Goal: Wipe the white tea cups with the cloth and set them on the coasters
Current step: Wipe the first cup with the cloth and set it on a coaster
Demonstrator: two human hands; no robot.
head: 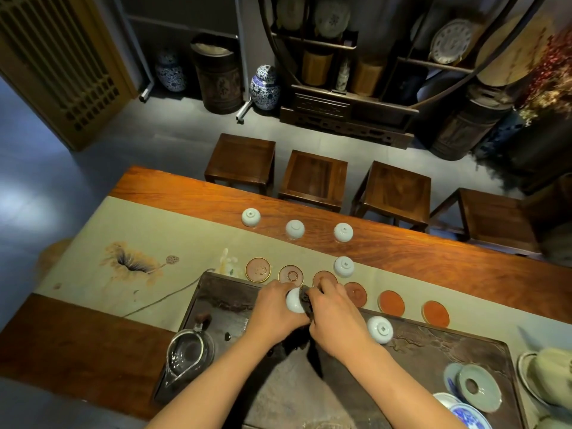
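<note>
- The room is dim overall; a warm pool of light from above falls on the middle of the tabletop (402,252), making the red wood glow.
- The white tea cups (295,228) catch that light and stand out bright, with soft shadows beside them.
- A cool bluish sheen lies on the floor (46,193) at the left.
- The dark tray (448,345) and the shelves (356,72) sink into shadow, their detail murky.
- Wide-angle distortion bends straight lines near the edges.
- Corners look soft and smeared, notably at the right.
</note>
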